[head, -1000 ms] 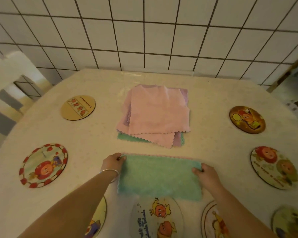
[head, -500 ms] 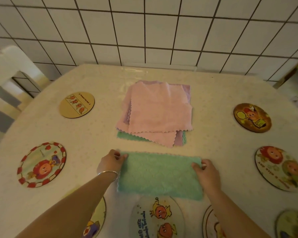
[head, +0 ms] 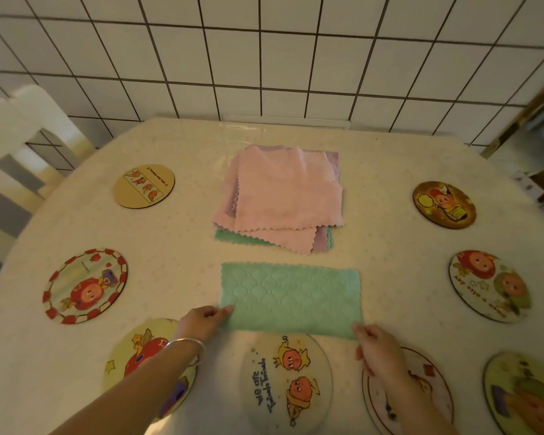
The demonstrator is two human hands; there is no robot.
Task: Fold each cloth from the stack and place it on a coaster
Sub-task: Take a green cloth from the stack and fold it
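On the table [head: 176, 246], the left hand [head: 203, 321] pinches the near left corner of the green cloth [head: 291, 298], which lies folded into a flat strip. Behind it sits the stack [head: 283, 196], pink on top. Just before the cloth lies a coaster [head: 285, 381]. The right hand [head: 376, 348] pinches the near right corner.

Table with cloths and coasters

A pale speckled table [head: 176, 246] is seen against a tiled wall. A stack of pink, purple and green cloths [head: 283, 196] is laid at its centre, and a folded green cloth [head: 291, 298] is spread flat just nearer. Round picture coasters [head: 85, 285] are set around the left, right and near edges.
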